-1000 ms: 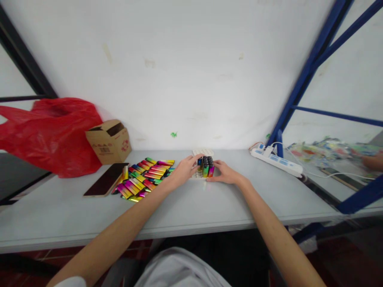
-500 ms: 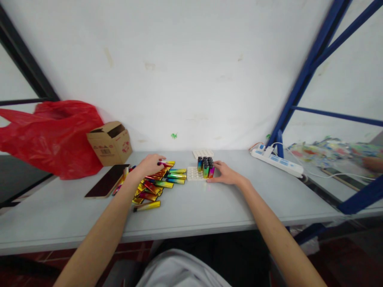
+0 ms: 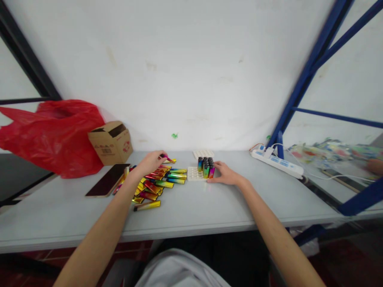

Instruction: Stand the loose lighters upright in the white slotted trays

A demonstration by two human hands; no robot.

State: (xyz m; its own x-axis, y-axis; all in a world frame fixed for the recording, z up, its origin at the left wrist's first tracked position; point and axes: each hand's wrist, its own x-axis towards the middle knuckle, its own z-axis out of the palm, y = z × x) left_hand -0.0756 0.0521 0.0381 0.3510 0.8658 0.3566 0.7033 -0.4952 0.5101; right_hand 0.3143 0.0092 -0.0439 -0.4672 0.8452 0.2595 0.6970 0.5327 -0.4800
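Note:
Pinched in the fingers of my left hand [image 3: 154, 161] is a magenta-and-gold lighter [image 3: 169, 158], slanting down to the right, above the far side of a loose pile of shiny lighters [image 3: 152, 186]. To the right of the pile lies a white tray with small pockets [image 3: 193, 174]. Several black-topped lighters [image 3: 206, 169] stand upright in its right part. My right hand [image 3: 225, 174] is curled around the tray's right end, thumb at the front edge and fingers against the standing lighters. Its contact on the far side is hidden.
A second white tray [image 3: 203, 154] lies by the wall. On the left are a dark phone [image 3: 107, 181], an open cardboard box [image 3: 111, 144] and a red plastic bag [image 3: 60, 139]. A power strip [image 3: 277, 162] sits right, beside a blue frame [image 3: 279, 137]. A co-worker's hand [image 3: 375, 166] shows far right.
My left hand has risen slightly from the pile and now has a magenta-and-gold lighter tilted in its fingers. My right hand stays at the tray.

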